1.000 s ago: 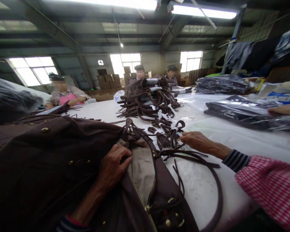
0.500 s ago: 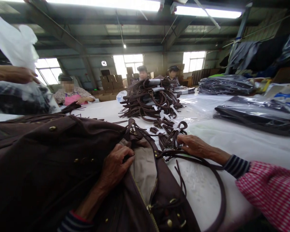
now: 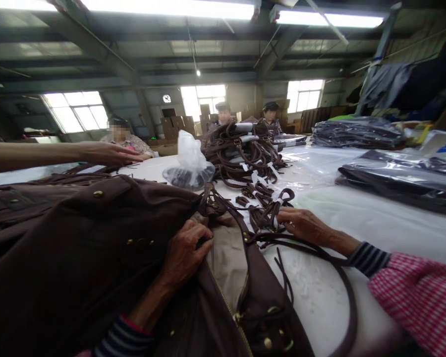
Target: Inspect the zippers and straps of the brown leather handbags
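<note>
A large dark brown bag (image 3: 78, 248) with brass studs lies in front of me, its zipped mouth showing a beige lining (image 3: 226, 258). My left hand (image 3: 188, 250) grips the bag's edge at that opening, fingers curled round the fabric. My right hand (image 3: 305, 225) rests on the table with its fingers on a small bundle of brown straps (image 3: 267, 215) by the bag's long handle (image 3: 330, 267). The fingertips are partly hidden among the straps.
A big heap of brown straps (image 3: 245, 153) sits mid-table behind a clear plastic bag (image 3: 189, 166). Another person's arm (image 3: 59, 154) reaches in from the left. Plastic-wrapped dark stacks (image 3: 401, 178) lie at right. Three seated workers are at the far end.
The co-worker's arm has come down across the left and a clear plastic bag now sits on the table by the strap heap. My right hand stays on the strap bundle.
</note>
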The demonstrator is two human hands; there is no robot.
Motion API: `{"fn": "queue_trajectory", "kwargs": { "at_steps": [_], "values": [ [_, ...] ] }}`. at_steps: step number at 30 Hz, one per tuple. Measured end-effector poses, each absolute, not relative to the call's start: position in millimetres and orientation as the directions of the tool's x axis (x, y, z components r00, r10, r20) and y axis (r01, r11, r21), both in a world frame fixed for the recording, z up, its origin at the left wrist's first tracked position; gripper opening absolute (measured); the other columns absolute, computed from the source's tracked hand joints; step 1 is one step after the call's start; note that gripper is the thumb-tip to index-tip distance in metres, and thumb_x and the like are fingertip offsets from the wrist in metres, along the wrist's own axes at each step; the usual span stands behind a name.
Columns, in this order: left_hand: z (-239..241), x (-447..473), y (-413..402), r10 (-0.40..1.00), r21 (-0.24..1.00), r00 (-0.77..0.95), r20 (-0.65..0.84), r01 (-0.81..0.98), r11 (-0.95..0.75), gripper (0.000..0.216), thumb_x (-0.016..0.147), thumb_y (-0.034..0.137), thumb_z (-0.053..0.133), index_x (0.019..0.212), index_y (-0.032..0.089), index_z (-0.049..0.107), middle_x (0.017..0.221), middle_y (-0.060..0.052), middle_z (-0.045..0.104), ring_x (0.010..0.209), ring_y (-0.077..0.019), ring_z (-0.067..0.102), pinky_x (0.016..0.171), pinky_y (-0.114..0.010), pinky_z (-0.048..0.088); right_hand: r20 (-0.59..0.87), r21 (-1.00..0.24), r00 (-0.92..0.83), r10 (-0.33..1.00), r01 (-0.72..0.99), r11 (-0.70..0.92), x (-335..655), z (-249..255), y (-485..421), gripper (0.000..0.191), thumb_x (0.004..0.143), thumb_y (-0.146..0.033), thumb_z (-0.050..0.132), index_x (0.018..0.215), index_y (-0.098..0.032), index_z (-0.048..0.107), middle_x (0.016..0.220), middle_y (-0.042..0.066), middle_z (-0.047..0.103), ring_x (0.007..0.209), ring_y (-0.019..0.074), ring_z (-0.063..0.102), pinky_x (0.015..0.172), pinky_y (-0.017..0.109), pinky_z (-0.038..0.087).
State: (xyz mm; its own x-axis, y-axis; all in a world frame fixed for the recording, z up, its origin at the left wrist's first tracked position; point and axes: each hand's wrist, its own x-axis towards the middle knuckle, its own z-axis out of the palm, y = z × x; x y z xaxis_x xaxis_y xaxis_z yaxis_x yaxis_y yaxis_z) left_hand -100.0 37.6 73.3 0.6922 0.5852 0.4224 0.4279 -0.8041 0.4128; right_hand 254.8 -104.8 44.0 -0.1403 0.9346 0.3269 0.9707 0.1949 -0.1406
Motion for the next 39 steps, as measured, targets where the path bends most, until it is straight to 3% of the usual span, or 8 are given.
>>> {"fn": "queue_trajectory", "kwargs": {
  "at_steps": [6,10,12,19,25,31,33,39],
  "values": [
    [74,-101,33,0.587,0.415,0.686,0.430,0.428,-0.803,0.007,0.086,0.017,0.062,0.081,0.021,0.066,0.089,-0.002,0.065,0.093,-0.0201,0.060,0.081,-0.031,0.046,0.443,-0.413,-0.050,0.895,0.875,0.253,262,54,-101,0.017,0.089,-0.018,0.054,0.092,-0.020,0.071,0.088,0.004,0.067,0.076,0.0170,0.060,0.068,0.027,0.045],
    [75,-100,27,0.605,0.429,0.665,0.438,0.437,-0.791,0.008,0.083,0.012,0.066,0.080,0.020,0.066,0.086,-0.003,0.066,0.095,-0.0210,0.059,0.082,-0.031,0.045,0.379,-0.696,0.151,0.913,0.697,0.173,261,66,-84,0.022,0.085,-0.038,0.065,0.093,-0.020,0.074,0.080,0.003,0.068,0.066,0.0175,0.058,0.057,0.027,0.044],
    [77,-100,26,0.608,0.428,0.667,0.432,0.442,-0.789,0.009,0.083,0.011,0.067,0.082,0.020,0.067,0.086,-0.002,0.066,0.097,-0.0218,0.059,0.083,-0.031,0.045,0.361,-0.743,0.193,0.912,0.651,0.157,249,78,-74,0.027,0.083,-0.044,0.067,0.090,-0.019,0.074,0.071,0.002,0.065,0.059,0.0162,0.054,0.053,0.027,0.041],
    [83,-104,29,0.664,0.525,0.656,0.357,0.447,-0.724,0.011,0.089,0.021,0.063,0.088,0.021,0.074,0.093,-0.004,0.067,0.098,-0.0208,0.062,0.085,-0.031,0.045,0.453,-0.588,0.010,0.891,0.755,0.291,157,122,-59,0.016,0.086,-0.033,0.059,0.084,-0.020,0.069,0.079,0.002,0.068,0.075,0.0191,0.061,0.068,0.030,0.044],
    [89,-104,30,0.721,0.616,0.635,0.276,0.458,-0.640,0.011,0.086,0.021,0.064,0.086,0.020,0.075,0.094,-0.003,0.073,0.096,-0.0209,0.065,0.084,-0.030,0.044,0.383,-0.318,-0.312,0.869,0.839,0.441,92,97,-65,0.014,0.092,-0.013,0.044,0.092,-0.021,0.056,0.089,0.003,0.061,0.083,0.0182,0.057,0.076,0.030,0.040],
    [88,-103,32,0.738,0.648,0.616,0.276,0.448,-0.616,0.012,0.086,0.023,0.064,0.083,0.020,0.076,0.092,-0.002,0.075,0.091,-0.0202,0.067,0.079,-0.028,0.043,0.286,-0.359,-0.119,0.951,0.906,0.222,79,83,-60,0.010,0.095,-0.012,0.047,0.093,-0.020,0.052,0.083,0.000,0.059,0.077,0.0169,0.056,0.072,0.029,0.036],
    [88,-102,32,0.743,0.654,0.613,0.271,0.449,-0.609,0.012,0.085,0.023,0.064,0.082,0.019,0.075,0.090,-0.002,0.075,0.089,-0.0202,0.067,0.078,-0.029,0.042,0.264,-0.362,-0.122,0.957,0.907,0.215,79,86,-60,0.009,0.096,-0.013,0.049,0.093,-0.020,0.053,0.083,0.000,0.060,0.077,0.0167,0.057,0.072,0.028,0.036],
    [92,-101,28,0.785,0.687,0.576,0.227,0.477,-0.549,0.015,0.083,0.023,0.060,0.073,0.020,0.071,0.081,0.000,0.074,0.084,-0.0194,0.066,0.072,-0.028,0.040,0.233,-0.169,-0.217,0.948,0.951,0.259,70,96,-63,0.013,0.098,-0.014,0.048,0.090,-0.018,0.058,0.086,0.003,0.060,0.079,0.0186,0.060,0.070,0.030,0.036]
  ]
}}
